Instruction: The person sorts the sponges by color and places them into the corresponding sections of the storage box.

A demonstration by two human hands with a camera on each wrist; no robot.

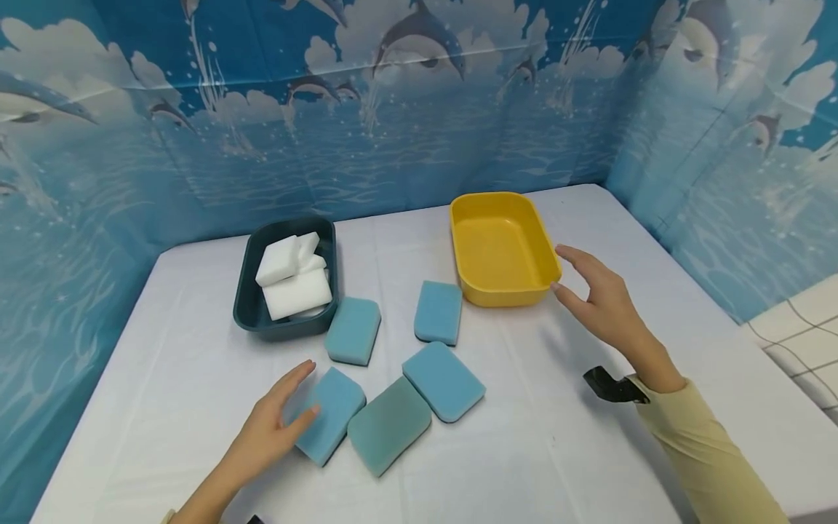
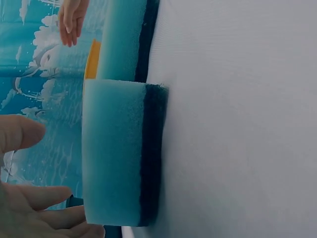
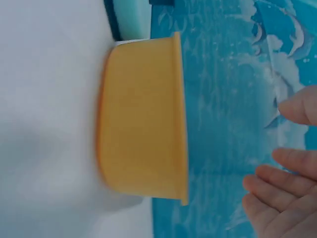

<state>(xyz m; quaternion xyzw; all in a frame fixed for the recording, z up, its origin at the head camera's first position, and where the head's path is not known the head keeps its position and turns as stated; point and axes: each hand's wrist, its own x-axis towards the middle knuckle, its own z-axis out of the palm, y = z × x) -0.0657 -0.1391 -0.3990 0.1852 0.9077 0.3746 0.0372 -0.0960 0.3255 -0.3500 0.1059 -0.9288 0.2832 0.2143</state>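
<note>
My left hand (image 1: 267, 429) hovers with thumb and fingers apart over a blue sponge (image 1: 337, 415) at the front left of the cluster. In the left wrist view that sponge (image 2: 116, 153) shows a dark scouring layer underneath. My right hand (image 1: 605, 306) holds nothing; its fingers are spread near the right front corner of a yellow bin (image 1: 500, 298). The right wrist view shows this bin's side wall (image 3: 141, 119) with the fingers beyond its rim. A greener sponge (image 1: 390, 426) and another blue sponge (image 1: 445, 382) lie against each other in the middle.
A dark green bin (image 1: 281, 331) at the back left holds several white sponge blocks (image 1: 297, 295). Close to it lies a blue sponge (image 1: 353, 331); one more sponge (image 1: 439, 313) sits left of the yellow bin. A dolphin-print curtain (image 1: 419, 145) borders the white table (image 1: 524, 451).
</note>
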